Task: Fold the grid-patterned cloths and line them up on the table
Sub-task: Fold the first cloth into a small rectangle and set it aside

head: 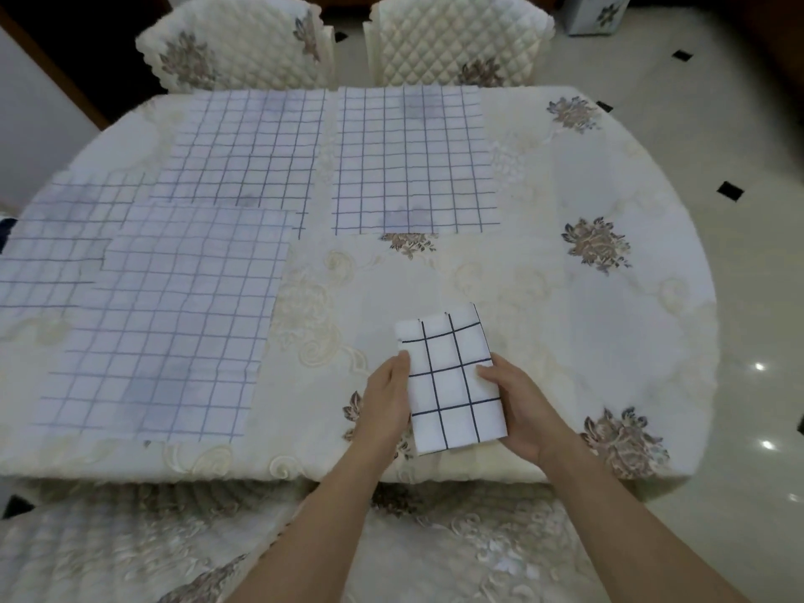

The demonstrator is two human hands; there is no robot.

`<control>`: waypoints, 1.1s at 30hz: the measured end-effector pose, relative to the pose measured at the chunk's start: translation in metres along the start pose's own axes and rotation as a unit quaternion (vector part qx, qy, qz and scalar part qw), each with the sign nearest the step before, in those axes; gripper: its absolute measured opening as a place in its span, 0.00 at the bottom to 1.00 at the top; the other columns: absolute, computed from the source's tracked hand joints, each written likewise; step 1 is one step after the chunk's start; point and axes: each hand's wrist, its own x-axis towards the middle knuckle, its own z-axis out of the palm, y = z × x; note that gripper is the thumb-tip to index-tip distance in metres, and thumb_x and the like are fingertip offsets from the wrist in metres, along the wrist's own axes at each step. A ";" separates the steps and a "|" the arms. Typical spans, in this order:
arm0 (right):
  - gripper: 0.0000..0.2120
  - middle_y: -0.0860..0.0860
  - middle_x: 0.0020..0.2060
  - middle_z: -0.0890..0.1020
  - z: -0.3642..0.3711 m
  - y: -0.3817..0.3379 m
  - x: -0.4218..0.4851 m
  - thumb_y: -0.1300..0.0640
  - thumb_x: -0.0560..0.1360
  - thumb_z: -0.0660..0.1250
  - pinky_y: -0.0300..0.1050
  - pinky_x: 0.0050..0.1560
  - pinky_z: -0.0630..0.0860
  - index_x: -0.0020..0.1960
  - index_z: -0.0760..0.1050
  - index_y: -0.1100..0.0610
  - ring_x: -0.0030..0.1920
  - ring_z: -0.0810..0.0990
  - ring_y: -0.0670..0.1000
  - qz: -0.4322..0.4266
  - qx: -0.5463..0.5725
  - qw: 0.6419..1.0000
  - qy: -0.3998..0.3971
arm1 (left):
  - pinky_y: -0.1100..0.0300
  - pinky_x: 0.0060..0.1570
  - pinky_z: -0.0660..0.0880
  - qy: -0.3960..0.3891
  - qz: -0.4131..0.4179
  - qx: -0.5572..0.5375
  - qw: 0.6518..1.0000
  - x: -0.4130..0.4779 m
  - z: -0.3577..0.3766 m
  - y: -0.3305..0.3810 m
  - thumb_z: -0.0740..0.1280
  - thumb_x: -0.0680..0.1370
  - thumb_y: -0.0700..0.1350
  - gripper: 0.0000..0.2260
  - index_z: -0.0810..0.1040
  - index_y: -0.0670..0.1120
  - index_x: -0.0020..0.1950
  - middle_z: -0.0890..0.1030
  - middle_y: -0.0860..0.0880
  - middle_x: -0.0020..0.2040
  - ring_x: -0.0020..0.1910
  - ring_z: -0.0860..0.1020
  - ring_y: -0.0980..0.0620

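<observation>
A small folded white cloth with a dark grid (452,376) lies near the front edge of the table, right of centre. My left hand (385,402) presses against its left side and my right hand (517,411) grips its right side, fingers over the top. Several unfolded grid cloths lie flat: one at the front left (161,324), one at the far left (48,250) partly under it, one at the back centre (248,150), and one at the back right of centre (413,158).
The round table (587,324) wears a cream cloth with brown flower prints. Two quilted chairs (235,41) (457,37) stand at the far side. A quilted seat (130,550) is below the front edge. Tiled floor lies to the right.
</observation>
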 end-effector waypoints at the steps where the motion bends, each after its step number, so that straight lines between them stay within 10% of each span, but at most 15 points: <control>1: 0.26 0.60 0.63 0.80 0.000 0.001 -0.005 0.53 0.74 0.69 0.71 0.63 0.73 0.70 0.71 0.60 0.62 0.79 0.65 -0.006 0.003 1.000 0.012 | 0.45 0.52 0.79 0.005 0.029 0.033 0.999 -0.002 0.001 0.000 0.57 0.84 0.57 0.17 0.80 0.49 0.51 0.85 0.50 0.49 0.50 0.83 0.49; 11: 0.14 0.51 0.51 0.87 -0.001 -0.002 -0.046 0.47 0.82 0.61 0.56 0.53 0.82 0.57 0.80 0.53 0.51 0.86 0.53 -0.064 -0.102 0.986 0.120 | 0.47 0.46 0.75 0.029 0.141 0.148 0.978 -0.023 0.030 -0.002 0.55 0.85 0.53 0.18 0.73 0.40 0.47 0.79 0.42 0.43 0.44 0.78 0.44; 19: 0.33 0.69 0.50 0.77 -0.007 0.017 -0.067 0.34 0.78 0.59 0.65 0.54 0.76 0.53 0.72 0.68 0.51 0.77 0.69 -0.153 -0.187 0.949 0.205 | 0.50 0.40 0.69 0.033 0.151 0.185 0.970 -0.041 0.051 -0.006 0.54 0.85 0.50 0.18 0.69 0.43 0.40 0.75 0.44 0.37 0.36 0.72 0.49; 24: 0.19 0.49 0.30 0.65 -0.015 0.022 -0.086 0.50 0.84 0.58 0.37 0.32 0.63 0.36 0.64 0.55 0.29 0.64 0.43 -0.197 -0.206 0.909 0.304 | 0.59 0.33 0.61 -0.009 0.209 0.230 0.950 -0.051 0.064 -0.008 0.52 0.86 0.51 0.18 0.62 0.48 0.37 0.66 0.51 0.32 0.30 0.63 0.56; 33: 0.18 0.45 0.30 0.71 -0.046 0.033 -0.142 0.49 0.84 0.58 0.51 0.40 0.70 0.37 0.67 0.55 0.34 0.69 0.46 -0.233 -0.177 0.825 0.484 | 0.57 0.32 0.61 -0.157 0.266 0.254 0.917 -0.076 0.119 0.001 0.52 0.86 0.52 0.18 0.63 0.46 0.38 0.69 0.48 0.33 0.31 0.65 0.54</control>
